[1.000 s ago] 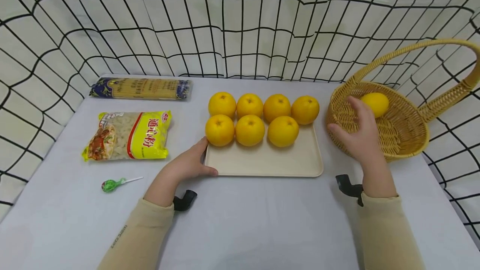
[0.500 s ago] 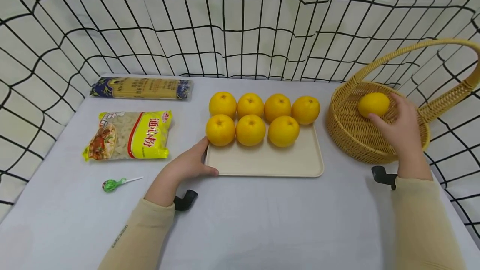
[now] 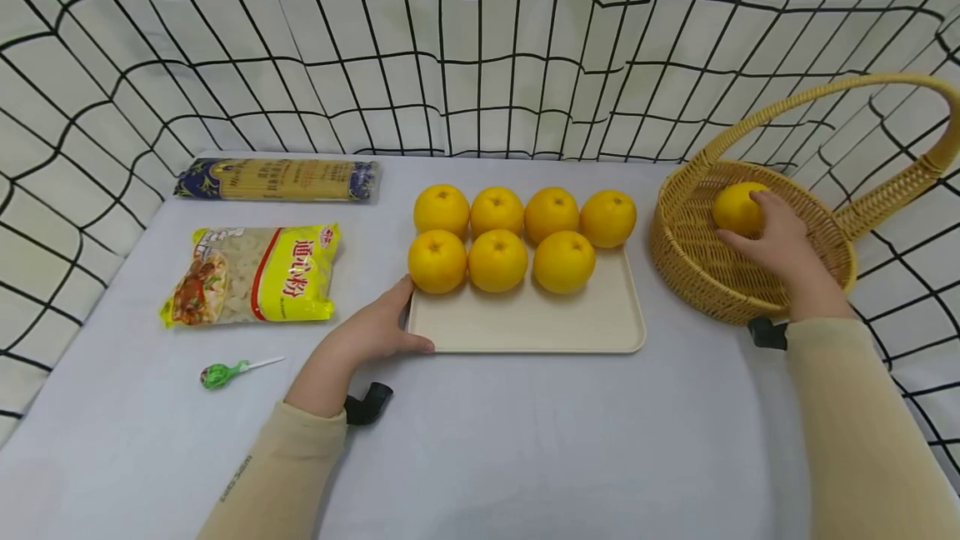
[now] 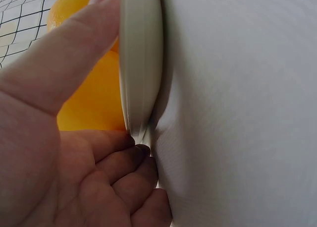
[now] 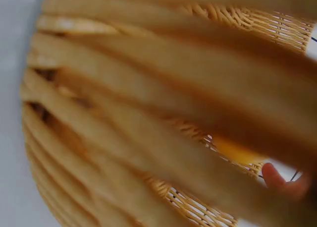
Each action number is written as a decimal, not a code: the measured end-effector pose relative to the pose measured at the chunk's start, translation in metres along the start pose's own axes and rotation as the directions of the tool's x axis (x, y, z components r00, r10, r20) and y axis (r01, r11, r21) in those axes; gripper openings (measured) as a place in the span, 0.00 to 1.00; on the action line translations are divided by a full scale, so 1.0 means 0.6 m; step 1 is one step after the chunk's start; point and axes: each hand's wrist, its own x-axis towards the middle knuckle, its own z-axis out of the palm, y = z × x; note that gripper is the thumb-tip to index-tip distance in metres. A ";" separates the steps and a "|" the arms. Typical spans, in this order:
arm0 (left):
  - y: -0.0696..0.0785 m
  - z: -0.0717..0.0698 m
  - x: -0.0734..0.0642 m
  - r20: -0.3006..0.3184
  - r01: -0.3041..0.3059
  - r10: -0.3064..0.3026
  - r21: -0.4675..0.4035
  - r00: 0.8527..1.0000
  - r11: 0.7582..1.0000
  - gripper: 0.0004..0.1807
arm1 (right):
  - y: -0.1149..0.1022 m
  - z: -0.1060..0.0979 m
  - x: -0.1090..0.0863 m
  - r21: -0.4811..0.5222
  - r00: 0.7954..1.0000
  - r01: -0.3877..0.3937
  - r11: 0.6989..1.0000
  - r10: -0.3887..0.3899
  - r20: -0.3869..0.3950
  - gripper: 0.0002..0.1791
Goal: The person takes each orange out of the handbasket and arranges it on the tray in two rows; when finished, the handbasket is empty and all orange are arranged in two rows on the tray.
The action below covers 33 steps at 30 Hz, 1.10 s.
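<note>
My left hand (image 3: 375, 325) holds the left end of a cream rectangular tray (image 3: 525, 327), thumb near its front corner. In the left wrist view the fingers (image 4: 126, 175) curl at the tray's rim (image 4: 141, 53). Several oranges (image 3: 498, 261) stand in two rows over the tray's back part, the front row one shorter. At the right, my right hand (image 3: 783, 244) reaches into a wicker basket (image 3: 690, 286) and grips a single orange (image 3: 735, 208), thumb in front and fingers on its right side. Blurred wicker hides most of this hand in the right wrist view.
On the left lie a long noodle pack (image 3: 277, 179), a yellow pasta bag (image 3: 255, 275) and a green-wrapped lollipop (image 3: 219, 375). The basket's tall handle (image 3: 825, 90) arches over its opening. Black-lined netting (image 3: 480, 57) encloses the white table (image 3: 525, 448).
My right hand has moved from above the basket's left side, rightward around the orange, then closed in on it. The left hand has stayed at the tray.
</note>
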 end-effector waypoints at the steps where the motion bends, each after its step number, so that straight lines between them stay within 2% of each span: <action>1: 0.000 0.000 0.000 0.000 -0.001 0.001 -0.002 1.000 1.000 0.60 | 0.003 0.001 0.002 -0.010 1.000 0.006 1.000 -0.006 0.006 0.50; 7: 0.002 0.000 -0.001 -0.007 -0.001 0.001 0.001 1.000 1.000 0.60 | 0.010 0.006 0.005 -0.020 0.998 0.000 1.000 0.001 0.061 0.51; 15: 0.002 0.000 -0.001 -0.008 -0.002 0.002 0.010 1.000 1.000 0.60 | 0.011 0.004 -0.003 -0.059 0.994 -0.068 0.996 0.073 0.076 0.53; 22: 0.000 0.000 0.000 -0.006 0.007 -0.007 0.026 1.000 1.000 0.60 | 0.009 0.005 -0.007 -0.052 0.994 -0.108 0.993 0.109 0.023 0.49; 25: 0.000 0.000 0.000 -0.007 0.008 -0.008 0.024 1.000 1.000 0.60 | 0.008 0.006 -0.006 -0.030 0.995 -0.096 0.995 0.095 -0.011 0.48; 29: 0.001 0.000 -0.001 -0.008 0.006 -0.005 0.015 1.000 1.000 0.60 | 0.008 0.008 -0.004 0.021 0.997 -0.074 0.997 0.074 -0.018 0.47; 33: 0.000 0.000 0.000 -0.008 0.002 -0.002 0.005 1.000 1.000 0.60 | 0.007 0.007 -0.005 0.037 0.995 -0.101 0.994 0.102 -0.022 0.49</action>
